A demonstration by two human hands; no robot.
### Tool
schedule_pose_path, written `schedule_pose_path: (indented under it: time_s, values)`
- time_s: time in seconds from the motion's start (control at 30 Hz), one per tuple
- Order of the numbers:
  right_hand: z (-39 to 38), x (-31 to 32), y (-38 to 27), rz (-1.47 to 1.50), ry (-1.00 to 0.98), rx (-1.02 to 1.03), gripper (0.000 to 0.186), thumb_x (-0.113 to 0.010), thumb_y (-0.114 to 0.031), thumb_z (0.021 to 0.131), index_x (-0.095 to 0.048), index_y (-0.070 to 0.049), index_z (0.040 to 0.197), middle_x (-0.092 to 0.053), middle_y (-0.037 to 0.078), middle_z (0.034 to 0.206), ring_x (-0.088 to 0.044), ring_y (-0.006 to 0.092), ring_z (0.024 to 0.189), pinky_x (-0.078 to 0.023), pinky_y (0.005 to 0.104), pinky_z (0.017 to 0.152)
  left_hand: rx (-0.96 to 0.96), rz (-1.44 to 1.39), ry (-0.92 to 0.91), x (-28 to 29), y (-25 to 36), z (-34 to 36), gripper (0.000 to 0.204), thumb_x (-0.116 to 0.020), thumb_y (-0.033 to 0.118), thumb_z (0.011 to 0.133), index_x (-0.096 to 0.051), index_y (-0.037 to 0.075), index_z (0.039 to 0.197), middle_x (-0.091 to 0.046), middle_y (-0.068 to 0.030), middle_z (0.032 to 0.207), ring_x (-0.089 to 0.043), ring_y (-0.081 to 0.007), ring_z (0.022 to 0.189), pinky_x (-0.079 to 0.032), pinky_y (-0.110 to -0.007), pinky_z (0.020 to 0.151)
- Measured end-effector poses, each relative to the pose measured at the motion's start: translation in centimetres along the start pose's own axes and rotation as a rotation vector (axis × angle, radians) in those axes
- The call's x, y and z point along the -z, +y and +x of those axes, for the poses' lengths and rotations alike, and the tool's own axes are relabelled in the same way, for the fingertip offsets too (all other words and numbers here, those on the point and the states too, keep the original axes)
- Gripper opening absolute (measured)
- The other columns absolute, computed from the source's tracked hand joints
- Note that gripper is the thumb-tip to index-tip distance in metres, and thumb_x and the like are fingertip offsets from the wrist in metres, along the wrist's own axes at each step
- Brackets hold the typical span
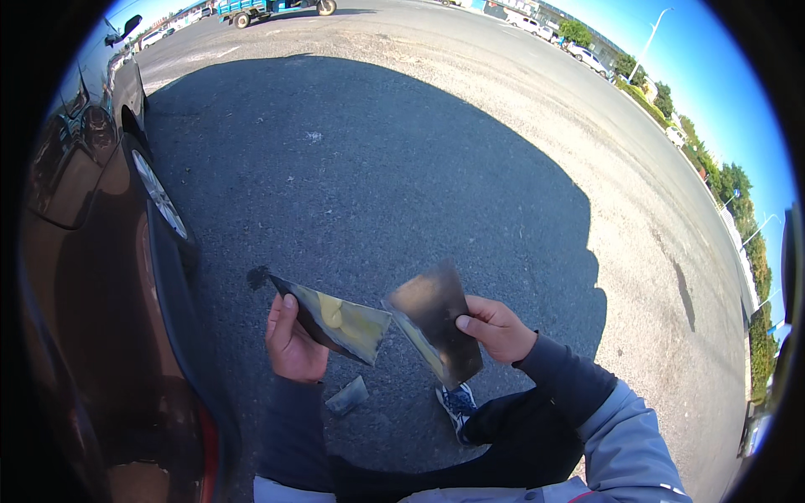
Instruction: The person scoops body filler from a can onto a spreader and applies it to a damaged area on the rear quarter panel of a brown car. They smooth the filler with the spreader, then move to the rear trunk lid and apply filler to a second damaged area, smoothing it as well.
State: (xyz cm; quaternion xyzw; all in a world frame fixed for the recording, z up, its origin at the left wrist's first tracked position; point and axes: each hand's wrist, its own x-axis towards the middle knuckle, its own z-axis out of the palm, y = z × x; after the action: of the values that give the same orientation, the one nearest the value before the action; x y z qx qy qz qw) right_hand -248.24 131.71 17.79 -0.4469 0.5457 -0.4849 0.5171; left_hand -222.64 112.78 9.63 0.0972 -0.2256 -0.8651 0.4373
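My left hand grips a thin, dark, flat plate by its left end, thumb on top. Pale yellow-green paste covers much of its upper face, thickest near the middle. In my right hand is a second flat plate, a dark, stained putty spreader, pinched at its right edge. Paste streaks run along that spreader's left edge. The two plates are close together at waist height, with a narrow gap between them. A small grey block lies on the asphalt below.
A brown car stands close on my left, with a wheel ahead and a pale patch on its near panel. My shoe is below the right spreader. A blue three-wheeled truck is far ahead.
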Motion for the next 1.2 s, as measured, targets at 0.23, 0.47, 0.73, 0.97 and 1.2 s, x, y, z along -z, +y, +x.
schedule_pose_path:
  time_s: [0.23,0.47,0.73,0.97,1.2]
  values:
    - [5.8,-2.1,1.3,0.391,-0.141,-0.011,0.039,-0.063,-0.021,0.102,-0.055,-0.002,0.136,-0.064,0.006,0.122,-0.061,0.0128,0.112,-0.05,0.0345,0.099,0.288,0.048,0.043,-1.7,-5.5,-3.3,0.018,-0.061,0.011,0.103,-0.064,0.001,0.117,-0.072,-0.0068,0.103,-0.07,-0.0156,0.094,-0.056,-0.032,0.089]
    - [13.3,-4.7,8.9,-0.049,-0.209,-0.231,0.018,-0.057,-0.009,0.1,-0.067,-0.001,0.112,-0.069,0.004,0.105,-0.064,0.0105,0.098,-0.052,0.0305,0.093,0.038,0.065,0.168,4.1,0.2,-8.1,0.016,-0.06,0.021,0.103,-0.059,0.005,0.101,-0.068,-0.0103,0.093,-0.067,-0.0226,0.084,-0.056,-0.036,0.076]
    - [25.4,-19.2,19.0,-0.009,-0.42,-0.014,0.023,-0.052,-0.021,0.096,-0.061,0.0,0.093,-0.059,0.007,0.083,-0.052,0.0158,0.083,-0.043,0.0351,0.079,-0.151,0.146,0.824,10.5,-1.7,-23.0,0.015,-0.06,0.019,0.101,-0.064,0.005,0.105,-0.071,-0.0099,0.093,-0.069,-0.0239,0.086,-0.056,-0.039,0.082]
    - [29.9,-28.3,24.9,-0.01,-0.469,0.033,0.03,-0.052,-0.024,0.093,-0.064,0.004,0.091,-0.067,0.014,0.089,-0.06,0.0272,0.09,-0.045,0.0379,0.086,-0.347,0.192,0.971,9.0,-1.9,-29.9,0.027,-0.057,0.021,0.101,-0.061,0.004,0.122,-0.072,-0.0116,0.111,-0.07,-0.029,0.106,-0.055,-0.048,0.097]
    - [31.2,-30.1,27.2,-0.179,-0.535,0.278,0.032,-0.05,-0.023,0.094,-0.067,0.005,0.096,-0.07,0.017,0.098,-0.062,0.0338,0.094,-0.047,0.0406,0.089,-0.366,0.223,1.004,7.6,-2.3,-30.7,0.037,-0.059,0.022,0.099,-0.059,0.006,0.133,-0.069,-0.0112,0.127,-0.066,-0.0316,0.118,-0.05,-0.05,0.105]
